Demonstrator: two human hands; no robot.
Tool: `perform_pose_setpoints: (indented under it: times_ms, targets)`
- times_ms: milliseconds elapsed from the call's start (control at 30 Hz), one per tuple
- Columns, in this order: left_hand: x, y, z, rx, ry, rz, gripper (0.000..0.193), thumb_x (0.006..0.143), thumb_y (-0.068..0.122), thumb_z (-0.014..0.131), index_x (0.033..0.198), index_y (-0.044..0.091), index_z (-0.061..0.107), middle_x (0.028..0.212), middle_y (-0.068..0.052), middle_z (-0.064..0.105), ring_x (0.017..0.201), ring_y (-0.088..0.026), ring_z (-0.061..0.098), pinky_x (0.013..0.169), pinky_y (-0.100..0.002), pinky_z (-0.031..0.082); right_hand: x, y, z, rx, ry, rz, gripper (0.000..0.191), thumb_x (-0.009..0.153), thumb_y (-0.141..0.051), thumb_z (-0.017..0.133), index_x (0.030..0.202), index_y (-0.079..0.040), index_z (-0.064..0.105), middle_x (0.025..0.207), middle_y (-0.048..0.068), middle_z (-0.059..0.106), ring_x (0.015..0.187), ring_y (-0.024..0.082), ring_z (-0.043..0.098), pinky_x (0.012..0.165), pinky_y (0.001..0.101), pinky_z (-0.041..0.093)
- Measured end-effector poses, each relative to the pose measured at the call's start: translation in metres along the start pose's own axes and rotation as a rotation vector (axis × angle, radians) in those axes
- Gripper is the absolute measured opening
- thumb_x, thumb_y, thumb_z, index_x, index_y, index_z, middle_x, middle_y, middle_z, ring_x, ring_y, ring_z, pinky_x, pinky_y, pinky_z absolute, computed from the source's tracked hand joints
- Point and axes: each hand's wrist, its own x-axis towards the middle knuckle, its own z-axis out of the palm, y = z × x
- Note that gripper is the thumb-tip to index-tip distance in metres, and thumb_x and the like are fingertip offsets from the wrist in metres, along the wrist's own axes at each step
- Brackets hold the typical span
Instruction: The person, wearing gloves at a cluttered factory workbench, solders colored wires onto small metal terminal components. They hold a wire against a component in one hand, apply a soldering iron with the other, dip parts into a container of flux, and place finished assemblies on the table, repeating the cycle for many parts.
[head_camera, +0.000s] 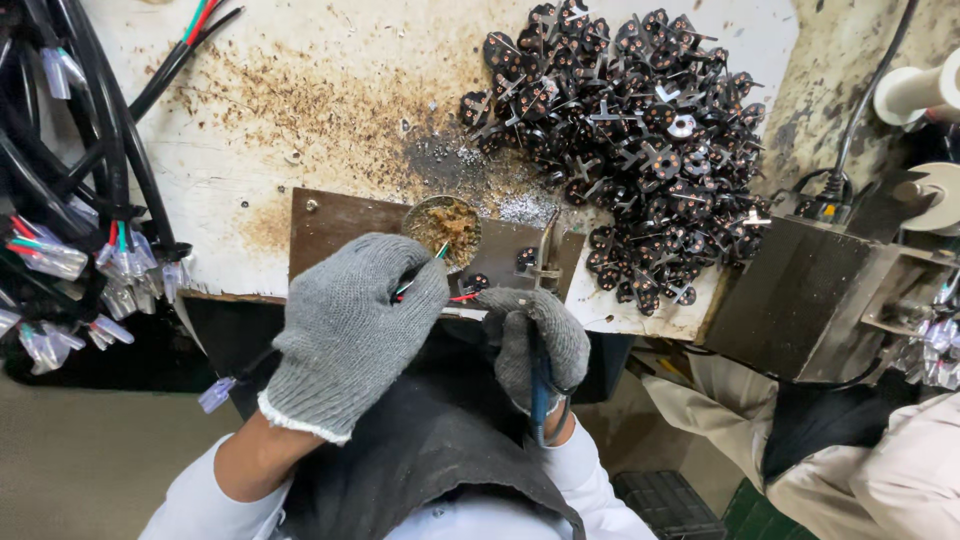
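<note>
Three wire ends (425, 272) past left hand (350, 330)

Both hands wear grey knitted cloth gloves, coarse and matt: left hand (350, 330), right hand (535, 340). Desk (300, 120) top: white, rough, stained with brown gritty residue. Heap of plug inserts (630, 140) toward the far right corner: glossy black plastic with bright metal prongs. Small round dish (443, 228): dull metal, grainy brown paste.

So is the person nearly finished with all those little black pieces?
Hard to say. Nothing clearly finished shows. In hand: the grey-gloved left hand pinches red, green and white wire ends near a small round dish of brown paste; the right hand grips a blue-handled tool. A big heap of black plug inserts and bundled black cables lie waiting.
</note>
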Motion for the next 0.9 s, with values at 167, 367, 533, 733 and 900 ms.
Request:
perform_pose_setpoints:
  times_ms: [167, 367, 533, 733, 900]
  targets:
    - [-0.021, -0.003, -0.008, -0.076, -0.029, -0.211, 0.014, 0.085, 0.017, 0.077, 0.091, 0.004, 0.074, 0.081, -0.009, 0.073, 0.067, -0.02, 0.072, 0.063, -0.031, 0.056, 0.003, -0.018, -0.003, -0.096, 0.035, -0.034, 0.013, 0.105, -0.004, 0.06, 0.11, -0.002, 0.071, 0.094, 0.008, 0.075, 0.069, 0.015, 0.07, 0.066, 0.0272, 0.056]
    - [-0.034, -0.018, 0.002, -0.189, -0.035, -0.184, 0.013, 0.086, 0.014, 0.077, 0.092, 0.003, 0.073, 0.087, -0.009, 0.073, 0.073, -0.02, 0.072, 0.067, -0.03, 0.057, 0.014, -0.031, 0.009, -0.368, -0.06, -0.332, 0.02, 0.095, -0.006, 0.072, 0.115, -0.004, 0.068, 0.1, 0.013, 0.072, 0.084, 0.031, 0.068, 0.078, 0.039, 0.054]
    - [-0.033, -0.024, 0.004, -0.157, 0.032, 0.034, 0.015, 0.085, 0.014, 0.077, 0.096, 0.004, 0.072, 0.104, -0.01, 0.073, 0.087, -0.023, 0.075, 0.074, -0.032, 0.059, 0.007, -0.034, 0.009, -0.343, -0.082, -0.254, 0.021, 0.095, -0.018, 0.071, 0.113, -0.007, 0.069, 0.098, 0.009, 0.071, 0.086, 0.03, 0.068, 0.079, 0.0386, 0.054]
    - [-0.028, -0.029, 0.001, -0.09, -0.013, 0.108, 0.013, 0.084, 0.018, 0.078, 0.092, 0.009, 0.074, 0.101, -0.006, 0.071, 0.075, -0.023, 0.072, 0.064, -0.034, 0.056, -0.007, -0.008, -0.014, 0.06, 0.014, -0.115, 0.018, 0.097, -0.026, 0.069, 0.104, -0.009, 0.066, 0.093, 0.005, 0.069, 0.08, 0.021, 0.071, 0.078, 0.0348, 0.058]
    - [-0.029, -0.036, 0.002, -0.036, -0.078, 0.162, 0.014, 0.083, 0.021, 0.079, 0.092, 0.011, 0.073, 0.102, -0.005, 0.068, 0.073, -0.025, 0.07, 0.06, -0.036, 0.054, -0.021, 0.026, -0.024, -0.132, 0.034, -0.215, 0.02, 0.094, -0.028, 0.071, 0.089, -0.009, 0.072, 0.084, 0.007, 0.069, 0.084, 0.027, 0.071, 0.084, 0.0403, 0.057]
